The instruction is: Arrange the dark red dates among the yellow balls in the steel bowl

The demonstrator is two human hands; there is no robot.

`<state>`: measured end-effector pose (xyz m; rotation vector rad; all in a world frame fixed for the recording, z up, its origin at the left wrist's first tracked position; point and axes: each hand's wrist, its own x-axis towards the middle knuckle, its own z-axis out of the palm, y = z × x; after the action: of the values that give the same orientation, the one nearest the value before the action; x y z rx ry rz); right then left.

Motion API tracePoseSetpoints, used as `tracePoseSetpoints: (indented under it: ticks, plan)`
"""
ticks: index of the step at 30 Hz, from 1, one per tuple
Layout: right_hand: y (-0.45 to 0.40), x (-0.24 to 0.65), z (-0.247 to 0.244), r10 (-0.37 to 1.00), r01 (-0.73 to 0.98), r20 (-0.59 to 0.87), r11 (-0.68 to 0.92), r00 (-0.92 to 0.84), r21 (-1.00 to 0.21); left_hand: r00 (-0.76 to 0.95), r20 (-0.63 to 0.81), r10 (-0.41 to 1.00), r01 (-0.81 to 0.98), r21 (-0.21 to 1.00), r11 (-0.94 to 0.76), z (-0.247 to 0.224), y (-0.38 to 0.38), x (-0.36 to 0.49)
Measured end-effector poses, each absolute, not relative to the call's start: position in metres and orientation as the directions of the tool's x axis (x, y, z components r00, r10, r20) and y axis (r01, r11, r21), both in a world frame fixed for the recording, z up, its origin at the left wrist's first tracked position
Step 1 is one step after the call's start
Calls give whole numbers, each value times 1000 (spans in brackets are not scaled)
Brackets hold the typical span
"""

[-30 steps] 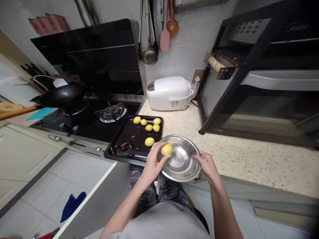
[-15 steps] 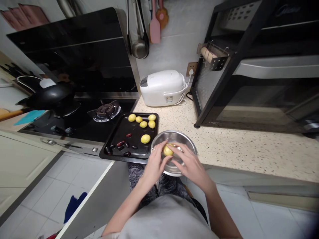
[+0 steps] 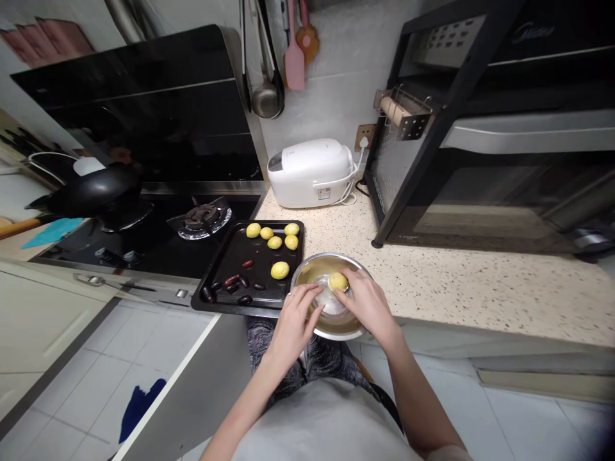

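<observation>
A yellow lemon (image 3: 338, 282) is gripped in my right hand (image 3: 369, 306), between thumb and fingers over the metal bowl (image 3: 307, 264). My left hand (image 3: 294, 320) hovers over the bowl's left side, fingers apart and curved, with nothing in them. The bowl is round and shiny, with what looks like clear liquid inside. To its left lies a black baking tray (image 3: 223, 253), with several yellow lemons (image 3: 280, 270) near its back and right. Several small dark red, oblong fruits (image 3: 233, 280) lie toward its front left.
A white rice cooker (image 3: 312, 176) stands at the wall behind the bowl. On the right, an oven (image 3: 480, 186) sits in a black rack on the speckled counter (image 3: 456, 288). Leftward is a gas stove (image 3: 204, 218) with a wok (image 3: 96, 192). An open drawer (image 3: 192, 390) juts out below the tray.
The lemon, held between both hands before, is now in my right hand alone, slightly farther right. My left hand has come away from it and moved a little left.
</observation>
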<state>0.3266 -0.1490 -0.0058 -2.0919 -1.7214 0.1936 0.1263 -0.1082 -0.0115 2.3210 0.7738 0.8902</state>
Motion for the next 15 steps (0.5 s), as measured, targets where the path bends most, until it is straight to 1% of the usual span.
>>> tracePoseSetpoints:
  ticks: [4, 9, 12, 15]
  plan:
    - [-147, 321, -6, 962, 904, 157, -142, 221, -404, 596, 449, 666, 319, 629, -709, -12, -103, 122]
    - [-149, 317, -5, 967, 924, 145, -146, 208, -355, 451, 476, 755, 430, 626, -651, -19, -75, 107]
    - [-149, 315, -4, 969, 933, 145, -143, 199, -329, 409, 449, 794, 519, 601, -607, -29, -51, 98]
    - [-147, 313, -3, 969, 940, 155, -135, 191, -312, 448, 405, 797, 554, 575, -602, -39, -33, 94]
